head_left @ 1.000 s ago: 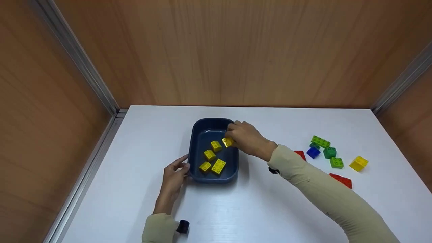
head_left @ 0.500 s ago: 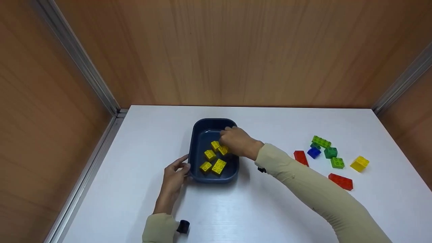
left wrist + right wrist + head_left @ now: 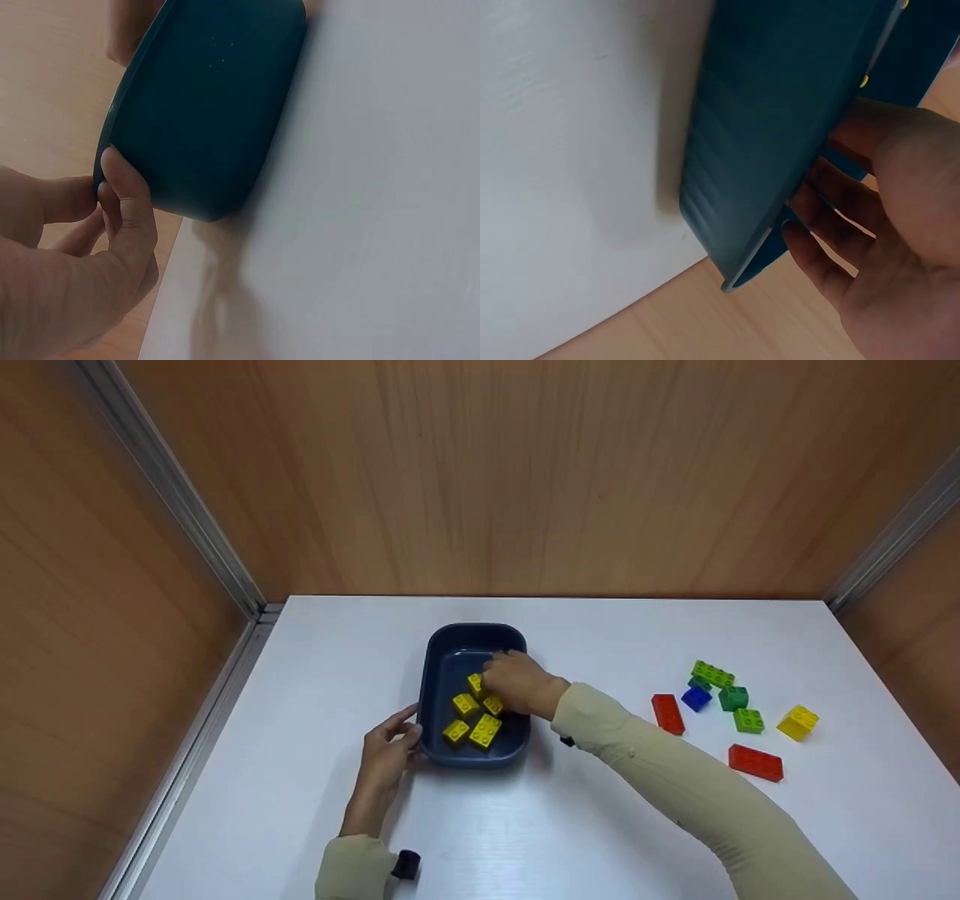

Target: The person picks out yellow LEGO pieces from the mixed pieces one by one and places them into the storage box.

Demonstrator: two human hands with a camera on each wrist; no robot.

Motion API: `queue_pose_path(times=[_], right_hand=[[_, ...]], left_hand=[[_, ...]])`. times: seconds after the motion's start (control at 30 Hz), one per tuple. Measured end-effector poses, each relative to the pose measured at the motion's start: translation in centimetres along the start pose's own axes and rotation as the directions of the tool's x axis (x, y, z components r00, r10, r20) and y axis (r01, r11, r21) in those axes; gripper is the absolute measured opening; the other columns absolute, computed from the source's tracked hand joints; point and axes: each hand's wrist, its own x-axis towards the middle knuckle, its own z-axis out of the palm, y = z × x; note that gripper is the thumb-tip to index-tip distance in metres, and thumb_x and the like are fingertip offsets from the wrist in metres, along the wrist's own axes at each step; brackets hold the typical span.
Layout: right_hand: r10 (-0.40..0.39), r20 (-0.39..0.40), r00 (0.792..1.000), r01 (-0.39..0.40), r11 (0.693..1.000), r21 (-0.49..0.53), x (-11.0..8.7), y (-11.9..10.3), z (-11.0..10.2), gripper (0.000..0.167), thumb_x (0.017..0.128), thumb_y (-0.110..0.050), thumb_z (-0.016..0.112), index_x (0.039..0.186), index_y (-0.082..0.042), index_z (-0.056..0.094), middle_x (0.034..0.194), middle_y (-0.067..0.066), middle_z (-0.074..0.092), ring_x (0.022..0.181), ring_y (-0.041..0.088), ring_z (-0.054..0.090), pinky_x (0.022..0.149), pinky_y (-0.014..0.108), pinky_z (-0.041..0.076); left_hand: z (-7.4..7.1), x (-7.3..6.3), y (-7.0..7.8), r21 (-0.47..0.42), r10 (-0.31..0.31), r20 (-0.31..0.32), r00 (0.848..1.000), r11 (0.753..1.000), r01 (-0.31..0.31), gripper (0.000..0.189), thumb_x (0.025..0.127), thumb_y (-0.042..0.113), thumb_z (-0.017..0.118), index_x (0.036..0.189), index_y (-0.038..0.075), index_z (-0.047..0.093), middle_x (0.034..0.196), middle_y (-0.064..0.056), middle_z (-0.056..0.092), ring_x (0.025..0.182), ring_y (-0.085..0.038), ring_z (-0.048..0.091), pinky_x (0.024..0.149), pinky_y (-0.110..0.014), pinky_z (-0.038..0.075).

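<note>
A dark blue rectangular tray stands on the white table with several yellow toy bricks in it. My left hand pinches the tray's near left rim between thumb and fingers, which the left wrist view shows close up at the tray wall. Over the right rim reaches my right hand, fingers down inside the tray, holding a yellow brick that is partly covered by the hand. In the right wrist view the fingers pass behind the tray's rim, so their tips and the brick are mostly hidden.
To the right on the table lie two red bricks, a blue brick, several green bricks and a yellow brick. Wooden panels enclose the back and sides.
My right hand has moved left and lower into the tray, carrying the yellow brick down beside the other yellow bricks. My left hand and the tray stay put.
</note>
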Motion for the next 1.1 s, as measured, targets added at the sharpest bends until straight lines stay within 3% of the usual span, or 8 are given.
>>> queue_pose_path(times=[0.3,0.73,0.9,1.1], right_hand=[[0.026,0.025,0.999,-0.026,0.999,0.026,0.2,-0.6,0.6,0.023,0.104,-0.014,0.070,0.125,-0.015,0.079,0.124,0.008,0.075,0.114,0.028,0.066,0.111,0.048,0.050],[0.056,0.028,0.998,-0.057,0.998,0.030,0.3,-0.8,1.1,0.020,0.103,-0.013,0.070,0.122,-0.011,0.077,0.122,0.010,0.075,0.113,0.029,0.066,0.109,0.047,0.051],[0.057,-0.034,0.998,-0.056,0.998,0.035,-0.1,-0.4,0.5,0.022,0.101,-0.014,0.074,0.123,-0.011,0.079,0.120,0.011,0.074,0.109,0.029,0.065,0.106,0.048,0.053],[0.058,-0.162,0.985,-0.044,0.995,0.089,-1.3,0.7,-0.7,0.025,0.096,-0.012,0.080,0.121,-0.009,0.080,0.117,0.011,0.073,0.105,0.029,0.065,0.099,0.047,0.056]], left_hand=[[-0.1,-0.1,0.0,-0.028,0.005,0.012,1.000,1.000,-0.004,0.042,0.106,0.000,0.059,0.148,0.001,0.059,0.111,-0.013,0.053,0.080,-0.015,0.061,0.069,-0.026,0.057],[-0.2,0.1,-0.1,-0.015,0.012,0.016,1.000,1.000,-0.012,0.041,0.107,0.000,0.058,0.148,0.000,0.060,0.110,-0.013,0.055,0.082,-0.017,0.062,0.070,-0.026,0.057],[-0.2,0.1,-0.1,-0.013,0.015,0.017,1.000,1.000,-0.015,0.041,0.107,0.001,0.058,0.148,-0.001,0.059,0.110,-0.013,0.055,0.083,-0.018,0.064,0.070,-0.027,0.057],[-0.2,0.1,-0.1,-0.007,0.008,0.015,1.000,1.000,-0.008,0.041,0.107,0.001,0.057,0.148,0.000,0.060,0.111,-0.013,0.054,0.082,-0.015,0.061,0.070,-0.026,0.057]])
